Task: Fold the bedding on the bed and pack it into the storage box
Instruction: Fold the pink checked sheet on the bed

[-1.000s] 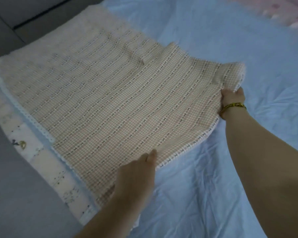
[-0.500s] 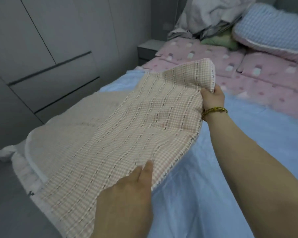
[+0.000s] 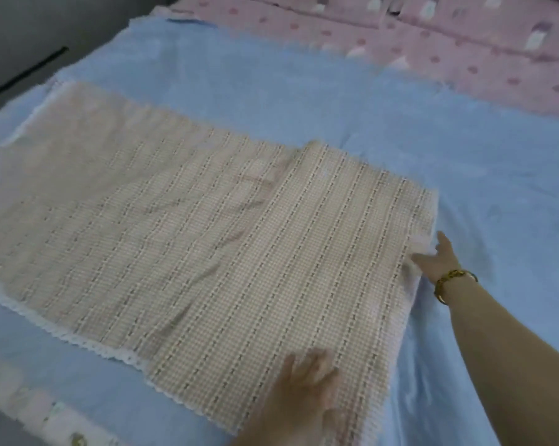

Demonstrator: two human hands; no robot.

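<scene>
Left hand (image 3: 307, 384) smeared by motion, finger outlines indistinct; its forearm is cut by the bottom edge and covers the near corner of the checked blanket (image 3: 271, 252); the blanket's left end runs out past the left edge; layers beneath the top fold concealed. Right hand (image 3: 439, 260): fingertips (image 3: 416, 257) merge with the blurred white lace trim (image 3: 421, 241); whether they touch it or slip under cannot be told; bracelet (image 3: 453, 278) detail unreadable. Pink spotted bedding (image 3: 464, 43) cropped at top and right; printed strip (image 3: 46, 423) at lower left blurred, motifs illegible, cut by the bottom edge.
</scene>
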